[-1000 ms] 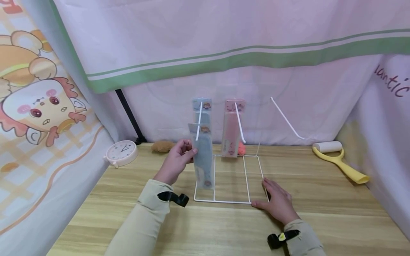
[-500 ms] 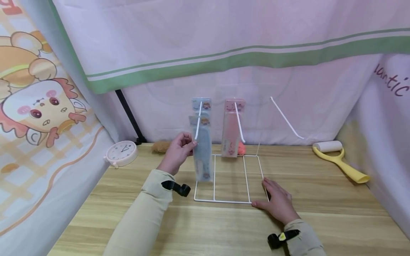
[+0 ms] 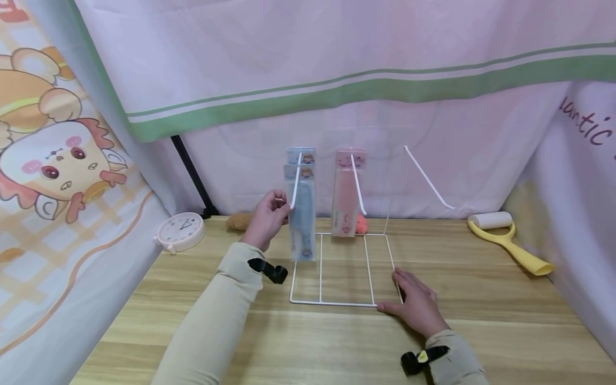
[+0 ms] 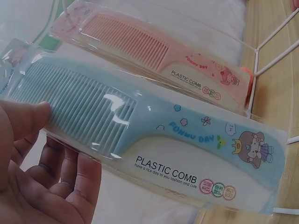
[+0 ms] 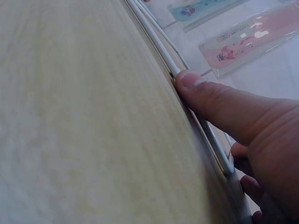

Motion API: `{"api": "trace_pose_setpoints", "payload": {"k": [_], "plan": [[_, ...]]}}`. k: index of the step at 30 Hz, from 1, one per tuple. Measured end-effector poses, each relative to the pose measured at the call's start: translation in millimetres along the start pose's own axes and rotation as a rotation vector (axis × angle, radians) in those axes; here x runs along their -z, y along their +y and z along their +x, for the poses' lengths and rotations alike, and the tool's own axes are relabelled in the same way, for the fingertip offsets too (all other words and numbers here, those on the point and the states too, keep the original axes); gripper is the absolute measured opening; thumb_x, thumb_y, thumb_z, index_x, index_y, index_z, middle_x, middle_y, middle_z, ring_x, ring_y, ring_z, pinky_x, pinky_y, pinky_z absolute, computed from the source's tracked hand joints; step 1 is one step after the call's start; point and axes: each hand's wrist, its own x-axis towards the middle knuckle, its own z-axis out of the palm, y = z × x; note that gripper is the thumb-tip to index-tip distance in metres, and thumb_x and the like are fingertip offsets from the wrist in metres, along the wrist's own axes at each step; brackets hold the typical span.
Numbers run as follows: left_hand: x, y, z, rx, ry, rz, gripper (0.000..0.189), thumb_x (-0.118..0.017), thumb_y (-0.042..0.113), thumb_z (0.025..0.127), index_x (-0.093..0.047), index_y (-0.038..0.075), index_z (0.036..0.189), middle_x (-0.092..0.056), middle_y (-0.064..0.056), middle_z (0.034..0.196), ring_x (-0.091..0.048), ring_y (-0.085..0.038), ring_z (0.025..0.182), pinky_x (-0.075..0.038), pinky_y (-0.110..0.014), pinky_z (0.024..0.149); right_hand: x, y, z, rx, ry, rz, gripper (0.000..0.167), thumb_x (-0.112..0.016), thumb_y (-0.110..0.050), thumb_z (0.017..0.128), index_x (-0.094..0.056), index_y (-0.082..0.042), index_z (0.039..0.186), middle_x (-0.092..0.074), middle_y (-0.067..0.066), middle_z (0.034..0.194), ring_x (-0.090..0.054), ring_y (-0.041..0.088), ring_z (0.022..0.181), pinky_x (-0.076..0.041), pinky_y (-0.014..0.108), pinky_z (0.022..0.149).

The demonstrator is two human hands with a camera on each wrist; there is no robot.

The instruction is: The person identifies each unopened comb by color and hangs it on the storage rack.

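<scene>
My left hand pinches the edge of a packaged blue plastic comb between thumb and fingers, from its left side. The comb stands upright, its header card overlapping the left hook of a white wire display rack. Behind it another blue packaged comb shows only its top. A pink packaged comb hangs on the middle hook. At the rack's front right corner, my right hand grips the base, with the thumb on the front wire and the fingers along the side.
The right hook carries nothing. A pink clock and a brown plush thing lie at the back left, with a coral-coloured ball behind the pink comb. At the right lies a yellow-handled lint roller. Curtains hang behind the wooden table.
My left hand has raised the front blue comb and moved it back along the left hook, close to the blue comb behind. The right hand has stayed on the rack's corner.
</scene>
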Motion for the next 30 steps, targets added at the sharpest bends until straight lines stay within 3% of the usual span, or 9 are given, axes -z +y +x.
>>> {"api": "trace_pose_setpoints", "payload": {"k": [5, 13, 21, 30], "plan": [[-1.2, 2.6, 3.5, 0.004, 0.016, -0.009, 0.010, -0.055, 0.007, 0.101, -0.052, 0.007, 0.110, -0.058, -0.010, 0.102, -0.058, -0.021, 0.090, -0.055, -0.038, 0.082, 0.4, -0.6, 0.3, -0.005, 0.000, 0.001, 0.101, -0.083, -0.057, 0.074, -0.047, 0.004, 0.146, -0.038, 0.021, 0.156, -0.029, 0.044, 0.144, -0.020, 0.066, 0.106], [-2.4, 6.9, 13.3, 0.023, 0.044, -0.078, 0.011, -0.057, 0.004, 0.099, -0.053, 0.003, 0.110, -0.058, -0.008, 0.096, -0.060, -0.016, 0.082, -0.056, -0.029, 0.071, 0.6, -0.6, 1.3, -0.009, -0.002, -0.002, 0.100, -0.082, -0.057, 0.074, -0.047, 0.003, 0.146, -0.039, 0.021, 0.156, -0.029, 0.044, 0.145, -0.021, 0.065, 0.106], [-1.2, 11.3, 17.1, 0.079, 0.075, -0.042, 0.019, -0.061, 0.016, 0.101, -0.056, 0.006, 0.117, -0.060, -0.010, 0.105, -0.060, -0.018, 0.086, -0.055, -0.035, 0.077, 1.8, -2.3, -0.2, -0.002, 0.003, -0.002, 0.098, -0.083, -0.055, 0.074, -0.048, 0.004, 0.145, -0.040, 0.021, 0.155, -0.030, 0.044, 0.144, -0.022, 0.065, 0.105], [-3.4, 12.9, 16.3, 0.080, 0.091, -0.041, 0.019, -0.062, 0.017, 0.100, -0.059, 0.003, 0.113, -0.060, -0.007, 0.103, -0.058, -0.016, 0.086, -0.053, -0.028, 0.072, 0.5, -0.5, 0.3, 0.000, 0.008, -0.007, 0.098, -0.083, -0.055, 0.074, -0.048, 0.004, 0.145, -0.040, 0.022, 0.155, -0.030, 0.044, 0.144, -0.022, 0.065, 0.105]]}}
